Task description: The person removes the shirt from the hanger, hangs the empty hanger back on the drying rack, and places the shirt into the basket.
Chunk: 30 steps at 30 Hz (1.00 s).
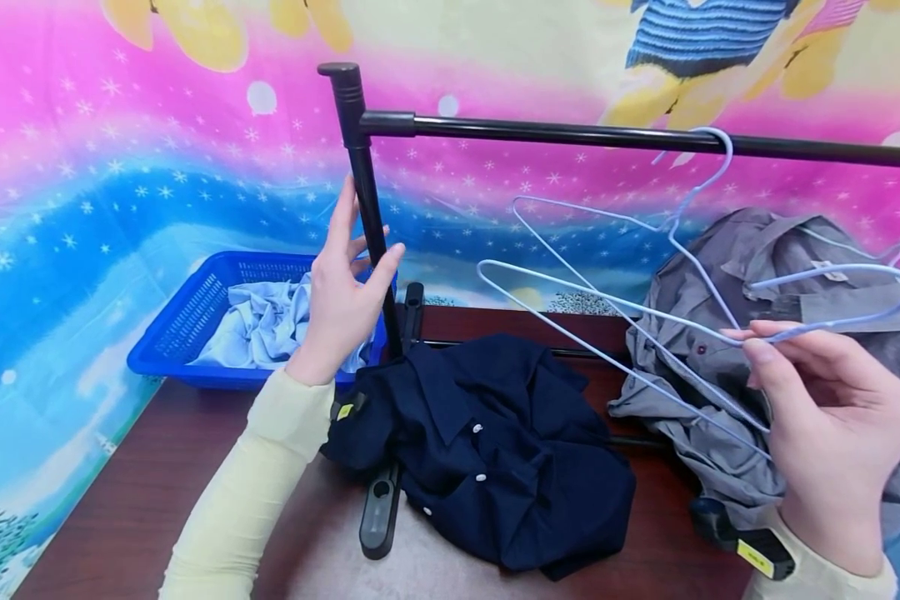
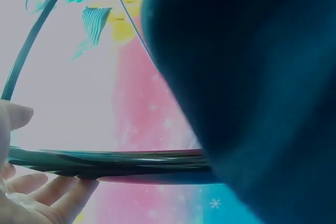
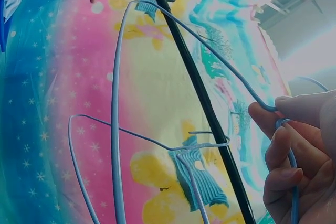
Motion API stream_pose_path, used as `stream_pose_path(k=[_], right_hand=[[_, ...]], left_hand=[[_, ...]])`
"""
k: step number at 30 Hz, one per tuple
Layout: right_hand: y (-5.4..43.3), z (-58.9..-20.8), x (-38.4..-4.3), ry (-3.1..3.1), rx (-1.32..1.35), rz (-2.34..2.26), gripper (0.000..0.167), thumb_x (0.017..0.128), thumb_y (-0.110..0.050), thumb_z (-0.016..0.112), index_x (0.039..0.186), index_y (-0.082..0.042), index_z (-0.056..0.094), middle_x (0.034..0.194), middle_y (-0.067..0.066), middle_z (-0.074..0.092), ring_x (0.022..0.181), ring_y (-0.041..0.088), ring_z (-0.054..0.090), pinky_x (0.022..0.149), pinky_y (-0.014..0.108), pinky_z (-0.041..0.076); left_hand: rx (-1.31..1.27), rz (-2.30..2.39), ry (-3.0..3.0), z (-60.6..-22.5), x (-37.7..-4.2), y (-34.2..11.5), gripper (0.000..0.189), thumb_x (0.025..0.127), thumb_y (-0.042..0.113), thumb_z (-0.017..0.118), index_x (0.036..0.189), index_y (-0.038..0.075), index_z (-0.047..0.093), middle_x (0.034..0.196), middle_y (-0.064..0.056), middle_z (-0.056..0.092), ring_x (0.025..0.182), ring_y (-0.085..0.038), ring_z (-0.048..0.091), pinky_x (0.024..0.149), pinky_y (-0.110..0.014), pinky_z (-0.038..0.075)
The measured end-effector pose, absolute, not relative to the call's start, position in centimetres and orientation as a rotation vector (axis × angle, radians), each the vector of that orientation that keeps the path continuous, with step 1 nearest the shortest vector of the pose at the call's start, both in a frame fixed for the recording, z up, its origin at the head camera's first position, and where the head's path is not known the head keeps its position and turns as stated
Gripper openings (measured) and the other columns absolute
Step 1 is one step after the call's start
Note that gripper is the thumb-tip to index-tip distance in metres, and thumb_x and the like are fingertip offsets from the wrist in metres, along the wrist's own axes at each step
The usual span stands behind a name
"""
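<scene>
My right hand (image 1: 840, 417) pinches a light blue wire hanger (image 1: 607, 297) at its neck between thumb and fingers. In the right wrist view, that hanger (image 3: 116, 103) stretches away from the fingertips. On the left, my left hand (image 1: 345, 292) touches the upright post (image 1: 368, 196) of a black clothes rack, its fingers extended and its thumb apart from the post. Another blue hanger (image 1: 701, 187) hangs bare from the rail (image 1: 555, 131). A crumpled navy shirt (image 1: 495, 458) with white buttons lies over the rack's base, below and between the hands.
Behind my left hand, a blue plastic basket (image 1: 168, 342) contains a light blue garment (image 1: 258, 321). A grey shirt (image 1: 708, 275) is at the right, behind my right hand. The rack's foot (image 1: 378, 521) extends forward over the brown table (image 1: 112, 492). A printed cloth backdrop (image 1: 60, 192) stands behind.
</scene>
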State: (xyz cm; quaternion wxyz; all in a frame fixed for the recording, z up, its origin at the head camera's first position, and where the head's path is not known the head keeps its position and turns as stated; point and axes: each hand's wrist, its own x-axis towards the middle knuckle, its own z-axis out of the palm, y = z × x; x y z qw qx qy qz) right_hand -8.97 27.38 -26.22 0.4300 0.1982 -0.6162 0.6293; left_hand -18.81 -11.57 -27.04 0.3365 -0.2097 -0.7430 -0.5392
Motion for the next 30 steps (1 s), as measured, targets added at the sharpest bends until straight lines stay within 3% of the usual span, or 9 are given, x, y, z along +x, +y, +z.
stream_pose_path(k=[10, 17, 23, 30], right_hand=[[27.1, -25.6, -8.6, -1.456, 0.5, 1.653, 0.025, 0.084, 0.022, 0.068, 0.106, 0.03, 0.059, 0.101, 0.023, 0.073, 0.084, 0.021, 0.073, 0.071, 0.019, 0.052], [27.0, -25.1, -8.5, -1.298, 0.475, 1.762, 0.024, 0.084, 0.022, 0.067, 0.106, 0.028, 0.06, 0.098, 0.023, 0.074, 0.066, 0.02, 0.064, 0.066, 0.019, 0.05], [28.4, -25.2, -8.5, -1.35, 0.318, 1.675, 0.026, 0.088, 0.013, 0.071, 0.11, 0.025, 0.062, 0.089, 0.018, 0.074, 0.064, 0.018, 0.055, 0.063, 0.017, 0.039], [30.0, -25.5, -8.4, -1.362, 0.378, 1.659, 0.018, 0.095, 0.006, 0.065, 0.11, 0.015, 0.063, 0.088, 0.014, 0.072, 0.065, 0.015, 0.042, 0.06, 0.016, 0.02]], left_hand=[[-0.572, -1.346, -1.871, -28.5, -21.4, -12.0, 0.071, 0.103, 0.006, 0.06, 0.163, 0.025, 0.027, 0.147, 0.01, 0.054, 0.105, -0.019, 0.071, 0.087, -0.038, 0.058], [-0.539, -1.391, -1.88, -28.7, -21.1, -12.1, 0.073, 0.104, 0.007, 0.059, 0.162, 0.036, 0.026, 0.143, 0.018, 0.056, 0.094, -0.008, 0.071, 0.079, -0.035, 0.058], [-0.533, -1.393, -1.884, -28.7, -21.1, -12.2, 0.072, 0.104, 0.008, 0.058, 0.162, 0.037, 0.026, 0.141, 0.017, 0.057, 0.092, -0.008, 0.071, 0.079, -0.033, 0.058], [-0.537, -1.388, -1.873, -28.5, -21.1, -12.3, 0.072, 0.104, 0.008, 0.059, 0.162, 0.034, 0.026, 0.14, 0.015, 0.059, 0.09, -0.01, 0.072, 0.075, -0.032, 0.058]])
